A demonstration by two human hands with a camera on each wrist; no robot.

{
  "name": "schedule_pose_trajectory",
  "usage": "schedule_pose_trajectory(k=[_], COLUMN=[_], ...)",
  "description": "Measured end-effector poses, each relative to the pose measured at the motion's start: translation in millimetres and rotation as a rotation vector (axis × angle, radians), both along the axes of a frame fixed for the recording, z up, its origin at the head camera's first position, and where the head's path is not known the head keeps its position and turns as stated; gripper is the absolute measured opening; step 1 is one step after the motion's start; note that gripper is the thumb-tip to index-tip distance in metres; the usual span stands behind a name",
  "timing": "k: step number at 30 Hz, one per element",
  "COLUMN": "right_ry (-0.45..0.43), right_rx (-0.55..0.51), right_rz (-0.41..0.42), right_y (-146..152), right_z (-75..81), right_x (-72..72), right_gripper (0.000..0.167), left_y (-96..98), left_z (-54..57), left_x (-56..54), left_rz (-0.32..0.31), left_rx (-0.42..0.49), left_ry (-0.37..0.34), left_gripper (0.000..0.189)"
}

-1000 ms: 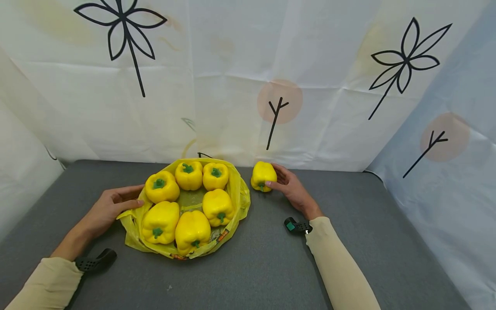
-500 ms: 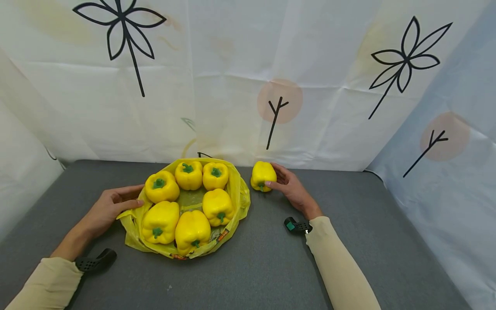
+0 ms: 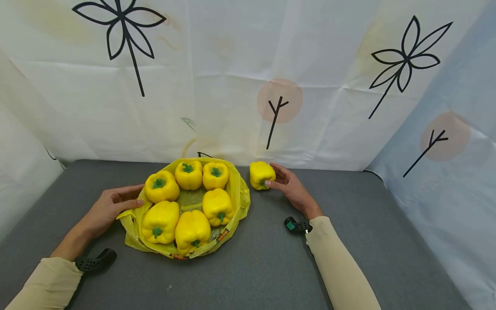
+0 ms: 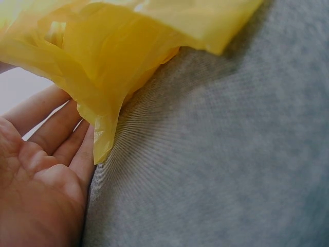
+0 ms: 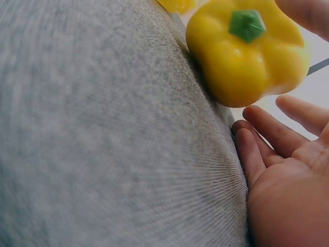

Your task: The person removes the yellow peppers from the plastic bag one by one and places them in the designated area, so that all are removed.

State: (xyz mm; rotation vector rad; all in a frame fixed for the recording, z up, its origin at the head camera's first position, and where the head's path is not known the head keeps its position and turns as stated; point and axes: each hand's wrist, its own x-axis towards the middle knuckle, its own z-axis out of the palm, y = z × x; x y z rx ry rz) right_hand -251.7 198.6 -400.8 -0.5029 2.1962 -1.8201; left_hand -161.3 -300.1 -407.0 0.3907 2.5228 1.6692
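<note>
In the head view, a yellow plastic bag (image 3: 243,202) with its rim folded down holds several yellow bell peppers (image 3: 192,230) with green stems, set in a ring. My left hand (image 3: 112,206) rests at the bag's left side, thumb at the rim. Its fingers extend behind the plastic in the left wrist view, fairly straight. Right of the bag, a single yellow bell pepper (image 3: 261,175) stands on the table. Beside it is my right hand (image 3: 292,189), thumb in front and loosely bent fingers to the right. The right wrist view shows a small gap between those fingers and the pepper (image 5: 241,62).
The grey table (image 3: 248,275) ends at a white fabric backdrop (image 3: 228,107) with printed leaves. Another fabric wall (image 3: 457,181) stands on the right. Black straps (image 3: 96,260) circle both wrists over beige sleeves.
The single bell pepper has shifted slightly left and tilted, with its stem turned a little to the right. Both hands and the bag have stayed nearly still.
</note>
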Motion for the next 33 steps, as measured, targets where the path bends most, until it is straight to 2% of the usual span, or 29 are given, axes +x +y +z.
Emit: schedule_pose_trajectory(k=[12, 23, 33], right_ry=[0.015, 0.028, 0.029], right_rx=[0.017, 0.034, 0.046], right_rz=[-0.014, -0.041, -0.047], right_y=[-1.7, -1.5, -2.5], right_z=[-1.1, -2.9, -4.0], right_x=[-0.7, -1.1, -3.3], right_gripper=[0.059, 0.058, 0.059], left_y=[0.0, -0.5, -0.3], left_z=[1.1, 2.0, 1.0], left_x=[0.1, 0.0, 0.4], left_rz=[0.019, 0.020, 0.009], left_rx=[-0.032, -0.032, -0.014], left_ry=[-0.008, -0.031, -0.012], left_gripper=[0.057, 0.059, 0.057])
